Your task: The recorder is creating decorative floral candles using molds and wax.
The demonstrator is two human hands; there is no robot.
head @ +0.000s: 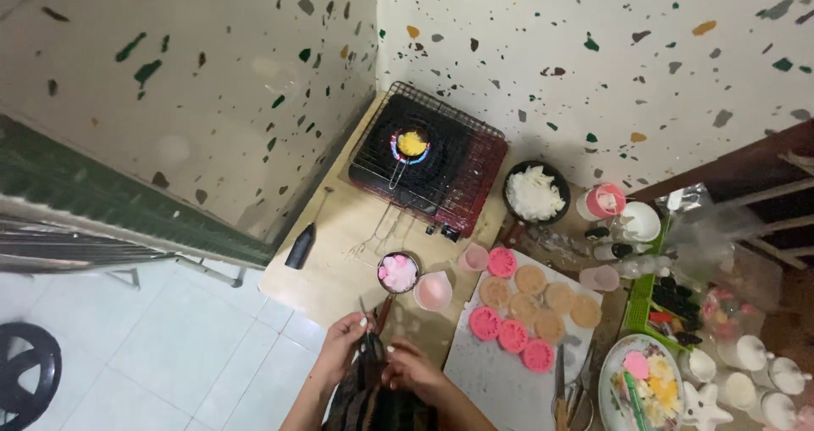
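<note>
My left hand (342, 346) and my right hand (414, 369) meet at the near edge of a low wooden table (339, 261). Both close on a small dark tool (370, 346) with a thin metal tip that points up. Just beyond them stands a tiny pan of pink pieces (398, 271), its handle pointing toward my hands. A small pink cup (433, 291) is beside it. A patterned dark cloth (369, 405) lies under my wrists.
A portable stove with a wire grill (458, 185) holds a tiny pan of yellow food (412, 143) over a flame. On the right are a black bowl of white shreds (536, 193), a white board (500, 380) with tan and pink round cakes, and a plate of sweets (644, 384). A black frother (298, 246) lies at the left.
</note>
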